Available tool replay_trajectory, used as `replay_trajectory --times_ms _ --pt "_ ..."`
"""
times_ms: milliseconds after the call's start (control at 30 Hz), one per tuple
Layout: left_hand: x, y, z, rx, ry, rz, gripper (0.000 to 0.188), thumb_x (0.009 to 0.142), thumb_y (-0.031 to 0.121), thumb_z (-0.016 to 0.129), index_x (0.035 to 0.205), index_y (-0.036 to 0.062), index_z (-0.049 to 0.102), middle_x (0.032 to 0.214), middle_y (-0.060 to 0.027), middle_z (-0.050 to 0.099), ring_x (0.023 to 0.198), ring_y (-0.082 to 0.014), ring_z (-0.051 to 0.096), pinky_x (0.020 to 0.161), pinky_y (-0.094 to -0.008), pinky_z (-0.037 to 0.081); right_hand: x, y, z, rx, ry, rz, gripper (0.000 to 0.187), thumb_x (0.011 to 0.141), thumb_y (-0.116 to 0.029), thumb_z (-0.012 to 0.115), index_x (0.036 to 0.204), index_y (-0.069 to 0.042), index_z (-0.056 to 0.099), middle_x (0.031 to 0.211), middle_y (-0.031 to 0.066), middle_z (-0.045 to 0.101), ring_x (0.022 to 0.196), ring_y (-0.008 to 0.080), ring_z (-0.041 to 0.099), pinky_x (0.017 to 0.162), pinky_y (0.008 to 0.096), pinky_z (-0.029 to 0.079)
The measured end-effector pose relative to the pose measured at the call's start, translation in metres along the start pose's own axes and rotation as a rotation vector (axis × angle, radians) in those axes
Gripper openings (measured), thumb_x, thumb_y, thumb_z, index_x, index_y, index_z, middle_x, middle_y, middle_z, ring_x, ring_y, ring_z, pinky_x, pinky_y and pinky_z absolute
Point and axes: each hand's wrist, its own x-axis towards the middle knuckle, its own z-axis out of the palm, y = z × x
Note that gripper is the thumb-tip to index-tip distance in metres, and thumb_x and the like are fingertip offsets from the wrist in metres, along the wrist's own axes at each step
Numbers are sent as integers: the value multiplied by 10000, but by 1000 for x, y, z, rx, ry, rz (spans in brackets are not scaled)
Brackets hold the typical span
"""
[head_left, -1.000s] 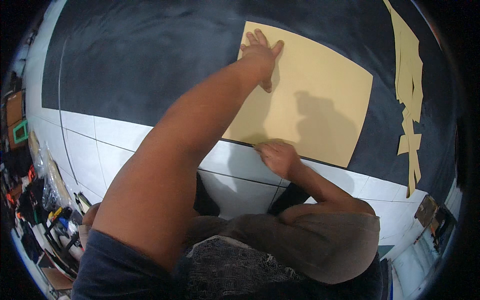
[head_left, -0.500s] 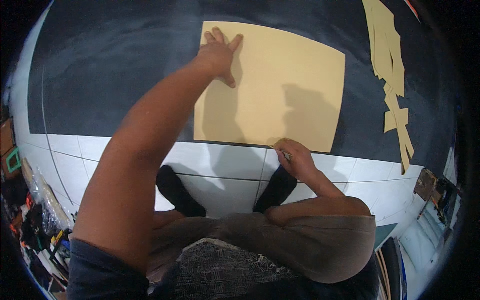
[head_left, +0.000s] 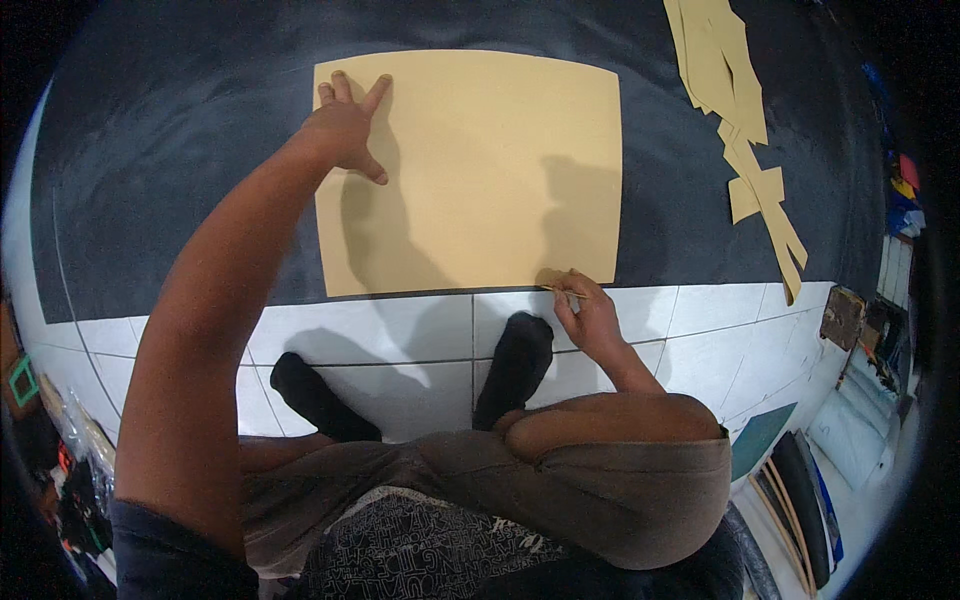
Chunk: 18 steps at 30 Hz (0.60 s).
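Observation:
A large tan sheet, like card or thick paper (head_left: 470, 170), lies flat on black sheet material spread over the floor. My left hand (head_left: 345, 132) presses on its upper left part with the fingers spread. At the sheet's near edge, towards its right corner, my right hand (head_left: 590, 312) pinches a thin, light-coloured stick-like tool (head_left: 570, 292). The tool's tip points left along that edge; its exact kind is too small to make out.
Black sheet material (head_left: 180, 190) extends around the tan sheet. Several tan offcuts (head_left: 712, 60) lie in a pile at the right. My feet in dark socks (head_left: 515, 360) rest on white floor tiles (head_left: 425, 385). A dark, worn block (head_left: 842, 316) stands at the right.
The view has shifted, so the sheet and offcuts appear farther left. My right hand has moved right along the near edge with the tool. My left hand stays flat on the sheet.

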Motion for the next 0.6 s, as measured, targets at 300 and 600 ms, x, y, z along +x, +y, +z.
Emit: replay_trajectory --times_ms 300,600 --pt "6 -3 5 -2 34 37 1602 427 502 1012 1638 293 -17 1565 -478 37 1448 -638 172 1165 -582 370 14 -23 24 9 111 -255 156 910 -105 673 1040 -19 656 1034 188 686 1005 378 656 998 476 496" --pt "6 -6 4 50 -1 17 1576 460 505 1003 1640 285 -17 1582 -457 41 1475 -605 146 1183 -564 344 -28 34 -17 36 218 344 204 957 -151 642 1080 10 655 1033 220 698 985 411 668 874 477 531"
